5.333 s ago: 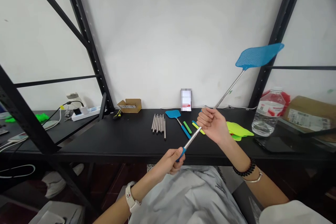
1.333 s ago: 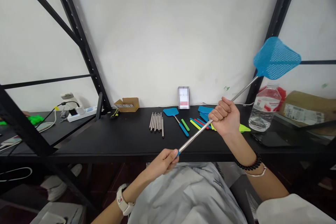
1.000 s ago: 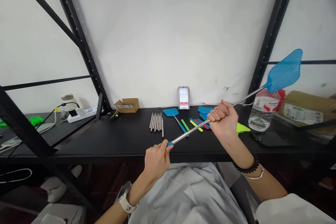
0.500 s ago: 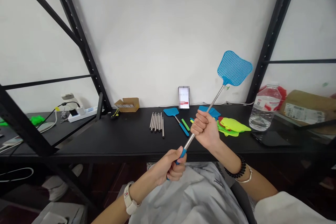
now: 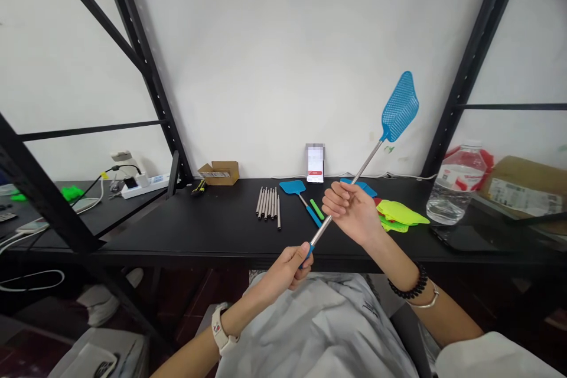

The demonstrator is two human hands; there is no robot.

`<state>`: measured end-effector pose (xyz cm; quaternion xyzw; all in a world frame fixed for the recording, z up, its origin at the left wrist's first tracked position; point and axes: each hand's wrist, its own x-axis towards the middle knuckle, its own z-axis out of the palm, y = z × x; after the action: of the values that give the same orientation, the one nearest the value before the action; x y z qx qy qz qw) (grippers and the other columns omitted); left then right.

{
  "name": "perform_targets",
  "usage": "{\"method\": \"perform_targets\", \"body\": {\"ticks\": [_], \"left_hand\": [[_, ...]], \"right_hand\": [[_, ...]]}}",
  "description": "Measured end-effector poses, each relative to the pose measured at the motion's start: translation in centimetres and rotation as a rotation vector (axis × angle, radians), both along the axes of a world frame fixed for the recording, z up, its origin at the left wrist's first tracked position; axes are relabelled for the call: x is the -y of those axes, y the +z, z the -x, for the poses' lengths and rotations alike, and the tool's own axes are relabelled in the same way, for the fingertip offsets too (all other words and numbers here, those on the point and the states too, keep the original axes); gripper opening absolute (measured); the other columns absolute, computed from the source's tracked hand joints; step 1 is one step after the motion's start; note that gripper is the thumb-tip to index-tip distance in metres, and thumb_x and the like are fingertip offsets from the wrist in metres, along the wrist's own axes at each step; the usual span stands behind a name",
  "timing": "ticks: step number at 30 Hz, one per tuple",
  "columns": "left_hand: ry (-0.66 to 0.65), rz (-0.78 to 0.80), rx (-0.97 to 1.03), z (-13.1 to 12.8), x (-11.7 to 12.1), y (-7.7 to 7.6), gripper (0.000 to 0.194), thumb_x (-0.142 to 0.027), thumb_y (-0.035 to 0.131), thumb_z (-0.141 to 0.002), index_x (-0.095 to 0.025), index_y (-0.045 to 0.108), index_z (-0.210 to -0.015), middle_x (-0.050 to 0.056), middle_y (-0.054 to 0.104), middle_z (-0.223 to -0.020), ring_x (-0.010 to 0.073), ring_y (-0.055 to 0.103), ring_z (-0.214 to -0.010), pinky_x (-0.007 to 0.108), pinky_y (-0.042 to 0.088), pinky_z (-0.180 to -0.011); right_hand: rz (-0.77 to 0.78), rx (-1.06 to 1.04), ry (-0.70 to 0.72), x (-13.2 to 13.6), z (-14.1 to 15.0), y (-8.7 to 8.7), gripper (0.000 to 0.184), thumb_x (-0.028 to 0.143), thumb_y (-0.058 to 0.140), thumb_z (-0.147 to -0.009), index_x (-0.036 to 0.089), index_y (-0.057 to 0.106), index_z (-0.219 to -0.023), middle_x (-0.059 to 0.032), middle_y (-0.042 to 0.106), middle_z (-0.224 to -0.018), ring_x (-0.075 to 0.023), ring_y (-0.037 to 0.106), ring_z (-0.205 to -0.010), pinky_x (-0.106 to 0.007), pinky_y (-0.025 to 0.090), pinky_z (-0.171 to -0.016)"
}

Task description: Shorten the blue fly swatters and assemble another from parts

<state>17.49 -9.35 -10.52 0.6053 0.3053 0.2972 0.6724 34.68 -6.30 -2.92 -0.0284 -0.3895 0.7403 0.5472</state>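
I hold a blue fly swatter with a telescopic metal rod slanting up to the right. My left hand is closed round its blue handle end near the table's front edge. My right hand grips the rod higher up, fingers curled round it. The mesh head stands edge-on against the white wall. On the black table behind lie several bare metal rods, another blue swatter, loose coloured handles, and a stack of yellow-green swatter heads.
A phone leans on the wall. A water bottle and a cardboard box stand at right. A small carton and a power strip sit at left. Black shelf posts frame the table.
The swatter head has turned from flat-on to edge-on and shifted slightly right. My right hand has loosened a little on the rod; my left stays on the handle.
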Motion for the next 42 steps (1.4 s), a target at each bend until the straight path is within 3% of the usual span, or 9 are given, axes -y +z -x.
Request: {"method": "perform_targets", "body": {"ticks": [3, 6, 13, 16, 22, 26, 30, 37, 42], "left_hand": [[0.143, -0.21, -0.172, -0.1, 0.0, -0.2, 0.048, -0.059, 0.032, -0.081, -0.017, 0.032, -0.06, -0.007, 0.022, -0.048, 0.0041, 0.015, -0.041, 0.021, 0.012, -0.039], [0.219, -0.385, -0.261, -0.1, 0.2, -0.3, 0.047, -0.055, 0.03, -0.084, -0.016, 0.032, -0.059, -0.005, 0.028, -0.053, 0.0055, 0.021, -0.047, 0.022, 0.016, -0.044], [0.243, -0.47, -0.291, 0.0, 0.3, 0.0, 0.047, -0.053, 0.029, -0.085, -0.015, 0.032, -0.057, -0.004, 0.029, -0.053, 0.0067, 0.023, -0.05, 0.023, 0.018, -0.047], [0.156, -0.333, -0.218, 0.1, 0.4, 0.2, 0.048, -0.056, 0.031, -0.083, -0.016, 0.031, -0.057, -0.006, 0.025, -0.049, 0.0052, 0.019, -0.045, 0.022, 0.014, -0.043], [-0.28, 0.247, 0.073, 0.9, 0.9, 0.8, 0.043, -0.056, 0.036, -0.082, -0.018, 0.03, -0.062, -0.01, 0.013, -0.045, 0.0034, 0.004, -0.037, 0.019, 0.004, -0.035], [-0.34, 0.33, 0.101, 1.1, 1.1, 0.9, 0.043, -0.056, 0.038, -0.081, -0.018, 0.029, -0.062, -0.01, 0.012, -0.045, 0.0033, 0.005, -0.037, 0.018, 0.004, -0.035], [-0.091, 0.063, -0.021, 0.3, 1.2, 0.8, 0.047, -0.06, 0.036, -0.08, -0.018, 0.03, -0.06, -0.009, 0.014, -0.043, 0.0036, 0.007, -0.037, 0.02, 0.006, -0.036], [0.413, -0.68, -0.48, -0.7, 1.9, 0.7, 0.042, -0.046, 0.024, -0.088, -0.017, 0.032, -0.057, -0.003, 0.032, -0.051, 0.0094, 0.026, -0.049, 0.025, 0.017, -0.05], [0.506, -0.773, -0.607, -0.7, 2.3, 0.8, 0.036, -0.04, 0.025, -0.088, -0.018, 0.033, -0.061, -0.003, 0.031, -0.051, 0.0103, 0.023, -0.048, 0.026, 0.014, -0.051]], "right_hand": [[0.009, -0.04, -0.04, -0.1, -0.5, 0.6, 0.022, 0.019, 0.043, -0.079, 0.018, 0.032, -0.06, 0.0041, 0.026, -0.056, -0.0086, 0.032, -0.049, -0.021, 0.035, -0.05], [0.023, -0.088, -0.034, -0.1, -1.4, 1.0, 0.026, 0.02, 0.043, -0.08, 0.018, 0.028, -0.058, 0.0055, 0.022, -0.052, -0.008, 0.027, -0.044, -0.02, 0.032, -0.045], [0.044, -0.086, -0.059, 0.1, -3.2, 1.5, 0.037, 0.022, 0.038, -0.082, 0.019, 0.018, -0.051, 0.0064, 0.01, -0.044, -0.0089, 0.011, -0.038, -0.022, 0.021, -0.037], [0.035, -0.046, -0.08, 0.2, -3.1, 1.6, 0.043, 0.022, 0.037, -0.083, 0.019, 0.014, -0.047, 0.0067, 0.005, -0.041, -0.0089, 0.004, -0.037, -0.023, 0.015, -0.035], [0.016, -0.023, -0.059, 0.4, -2.6, 1.5, 0.046, 0.022, 0.038, -0.083, 0.019, 0.011, -0.046, 0.0077, 0.002, -0.039, -0.0074, -0.001, -0.035, -0.023, 0.009, -0.033], [0.03, -0.021, -0.074, 0.3, -2.2, 1.2, 0.046, 0.022, 0.04, -0.082, 0.019, 0.011, -0.046, 0.0082, 0.003, -0.04, -0.0068, -0.001, -0.035, -0.021, 0.01, -0.032], [0.035, -0.04, -0.058, 0.6, -1.0, 0.7, 0.045, 0.021, 0.038, -0.081, 0.02, 0.011, -0.046, 0.0083, 0.002, -0.039, -0.0069, 0.0, -0.034, -0.021, 0.01, -0.031], [0.025, -0.055, -0.102, 1.3, 0.1, 0.5, 0.045, 0.022, 0.038, -0.08, 0.02, 0.01, -0.045, 0.0082, 0.003, -0.038, -0.0072, 0.0, -0.035, -0.021, 0.012, -0.032], [0.001, -0.064, -0.109, 1.4, 0.5, 0.1, 0.046, 0.023, 0.038, -0.081, 0.019, 0.011, -0.045, 0.0083, 0.003, -0.038, -0.0068, 0.0, -0.034, -0.02, 0.013, -0.031]]}}
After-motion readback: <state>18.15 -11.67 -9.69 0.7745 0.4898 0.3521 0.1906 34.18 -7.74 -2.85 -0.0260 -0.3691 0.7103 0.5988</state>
